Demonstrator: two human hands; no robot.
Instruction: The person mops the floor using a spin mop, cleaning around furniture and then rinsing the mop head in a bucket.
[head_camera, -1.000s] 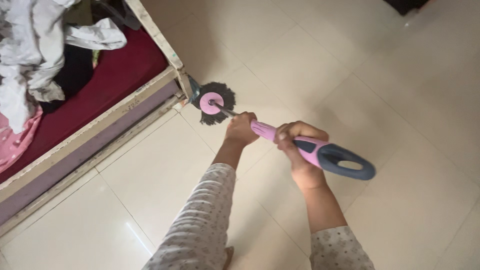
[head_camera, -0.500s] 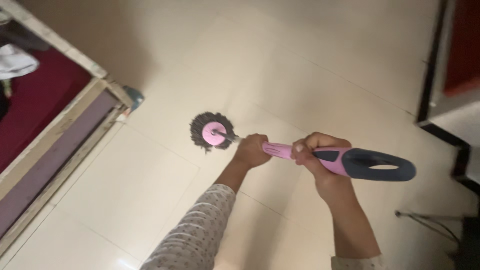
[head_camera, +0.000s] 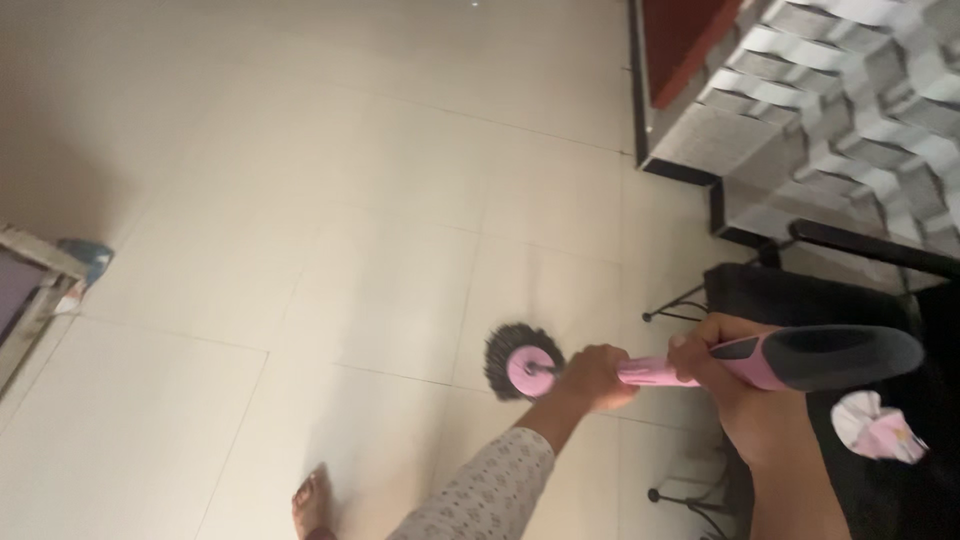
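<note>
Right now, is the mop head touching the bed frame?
No, the mop head sits on open floor tiles, far from the bed frame at the left edge.

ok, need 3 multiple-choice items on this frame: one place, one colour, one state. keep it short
1. Where is the mop head?
A. on the floor tiles
B. on a chair
C. lifted against the wall

2. What colour is the disc at the middle of the mop head?
A. green
B. pink
C. yellow

3. How is the mop handle held?
A. by the left hand only
B. by both hands
C. by no hand, it lies on the floor

Answers:
1. A, the grey strands lie flat on the pale floor.
2. B, the disc matches the pink handle shaft.
3. B, the left hand grips lower down near the head and the right hand grips by the dark grey end.
</note>
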